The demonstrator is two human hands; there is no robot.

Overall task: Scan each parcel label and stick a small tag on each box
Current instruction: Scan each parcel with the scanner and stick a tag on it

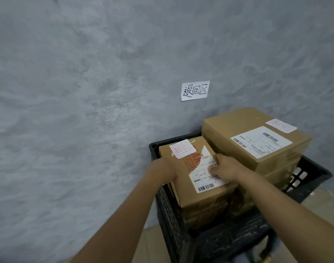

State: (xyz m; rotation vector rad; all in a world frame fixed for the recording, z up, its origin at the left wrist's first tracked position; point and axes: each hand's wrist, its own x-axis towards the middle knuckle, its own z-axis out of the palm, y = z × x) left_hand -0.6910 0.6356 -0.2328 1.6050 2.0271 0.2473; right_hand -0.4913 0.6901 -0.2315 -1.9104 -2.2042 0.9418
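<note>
A small cardboard box (183,166) tops the left stack inside a black plastic crate (170,211). It carries a white shipping label (206,179) with a barcode and a small white tag (182,149) stamped in red. My left hand (163,168) grips the box's left side. My right hand (226,168) lies on its right edge, thumb on the label. A larger cardboard box (244,122) tops the right stack, with its own shipping label (261,141) and a red-stamped tag (281,125).
A grey plaster wall (105,92) stands right behind the crate, with a handwritten paper sign (195,90) stuck on it. More cardboard boxes lie under the two top ones. Pale floor tiles (319,200) show to the right and below.
</note>
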